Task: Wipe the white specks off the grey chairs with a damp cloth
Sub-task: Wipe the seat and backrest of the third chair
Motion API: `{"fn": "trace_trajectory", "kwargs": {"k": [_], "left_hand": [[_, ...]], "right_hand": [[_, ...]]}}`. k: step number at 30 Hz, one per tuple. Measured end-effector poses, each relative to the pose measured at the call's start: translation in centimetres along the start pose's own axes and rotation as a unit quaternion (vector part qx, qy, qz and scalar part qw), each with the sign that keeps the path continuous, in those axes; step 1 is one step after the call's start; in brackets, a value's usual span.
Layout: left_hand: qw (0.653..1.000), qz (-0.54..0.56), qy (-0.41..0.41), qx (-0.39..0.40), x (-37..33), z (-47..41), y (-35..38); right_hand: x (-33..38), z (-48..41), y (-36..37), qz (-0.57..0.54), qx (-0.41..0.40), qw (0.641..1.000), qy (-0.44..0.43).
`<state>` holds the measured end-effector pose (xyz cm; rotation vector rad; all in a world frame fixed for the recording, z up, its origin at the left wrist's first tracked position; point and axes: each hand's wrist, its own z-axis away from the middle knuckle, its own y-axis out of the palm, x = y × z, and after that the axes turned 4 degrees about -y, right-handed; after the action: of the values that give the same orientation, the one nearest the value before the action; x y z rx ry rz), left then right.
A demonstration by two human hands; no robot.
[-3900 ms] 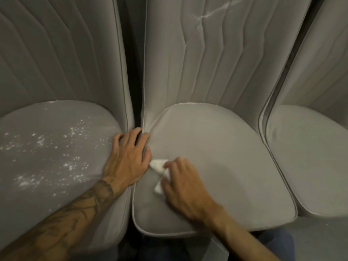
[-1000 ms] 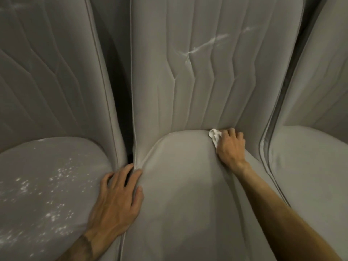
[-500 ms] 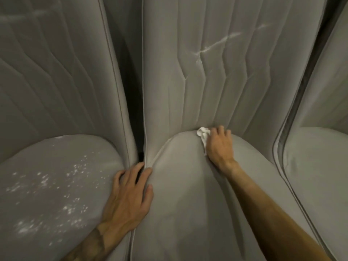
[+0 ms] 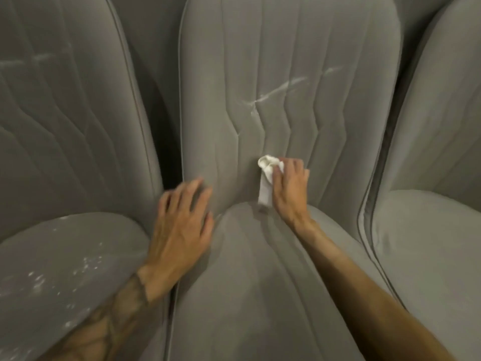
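Note:
Three grey padded chairs stand side by side. My right hand [image 4: 287, 190] holds a crumpled white cloth [image 4: 266, 178] against the lower backrest of the middle chair [image 4: 286, 48], just above its seat cushion. A white smear [image 4: 282, 89] crosses that backrest higher up. My left hand [image 4: 182, 225] lies with fingers spread and blurred at the left edge of the middle chair, where seat meets backrest. White specks [image 4: 65, 272] cover the seat of the left chair [image 4: 65, 126].
A dark gap [image 4: 166, 162] separates the left and middle chairs. The right chair [image 4: 437, 230] shows no specks on its seat. A faint white streak [image 4: 39, 58] marks the left chair's backrest.
My right hand has lifted the cloth from the seat's back edge up onto the backrest. My left hand has shifted upward along the chair's edge. The view has tilted up.

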<state>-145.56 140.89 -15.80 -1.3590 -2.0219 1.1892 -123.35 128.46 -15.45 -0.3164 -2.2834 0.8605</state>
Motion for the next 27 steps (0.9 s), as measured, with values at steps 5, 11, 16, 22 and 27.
{"fn": "trace_trajectory", "kwargs": {"k": [5,11,16,22,27], "left_hand": [[0.989,-0.021,0.019,-0.148,-0.6,-12.5,-2.1],[0.971,-0.034,0.026,-0.234,-0.4,-21.3,-3.2],[0.962,-0.02,0.042,-0.269,0.3,-21.5,-2.1],[0.959,0.004,0.036,-0.28,0.2,-21.6,-2.0],[0.956,0.003,0.044,-0.289,0.3,-21.6,-1.6]], "right_hand": [[0.0,-9.2,-6.9,0.017,-0.162,0.985,-0.047],[-0.1,-17.6,-10.8,0.14,-0.324,0.934,-0.062],[-1.1,-14.5,-6.3,0.187,-0.177,0.95,-0.175],[-3.6,-19.8,-11.1,0.233,-0.264,0.918,-0.181],[-0.4,-17.1,-5.5,0.154,-0.325,0.928,-0.1]]}}
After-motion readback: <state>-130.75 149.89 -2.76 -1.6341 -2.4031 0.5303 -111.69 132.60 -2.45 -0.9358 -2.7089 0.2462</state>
